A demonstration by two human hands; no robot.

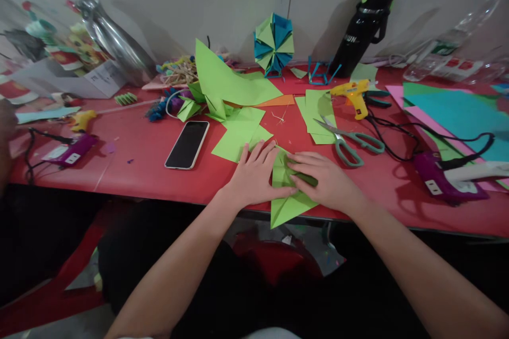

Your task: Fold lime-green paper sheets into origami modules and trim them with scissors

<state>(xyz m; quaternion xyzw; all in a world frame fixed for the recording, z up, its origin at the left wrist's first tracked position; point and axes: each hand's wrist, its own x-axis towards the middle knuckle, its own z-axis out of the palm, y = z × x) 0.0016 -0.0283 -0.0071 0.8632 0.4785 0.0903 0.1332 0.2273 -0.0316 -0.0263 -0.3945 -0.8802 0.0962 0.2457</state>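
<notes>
A light green sheet of paper (292,206) with crease lines lies at the table's front edge, one pointed corner hanging over it. My left hand (256,175) rests flat on its left side, fingers spread and thumb reaching across the paper. On the other side, my right hand (328,183) has its fingers bent over a raised, shaded fold of the same sheet, gripping it. Part of the fold is hidden under my fingers. Just beyond my left hand lie more green paper pieces (238,135). Scissors with grey-green handles (352,143) lie beyond my right hand.
A phone (186,144) lies to the left. A yellow glue gun (352,96) and purple power strip (445,177), with black cables, are at right. Behind stand a blue-green folded-paper wheel (274,43) and black bottle (366,26). Coloured sheets (461,111) lie far right.
</notes>
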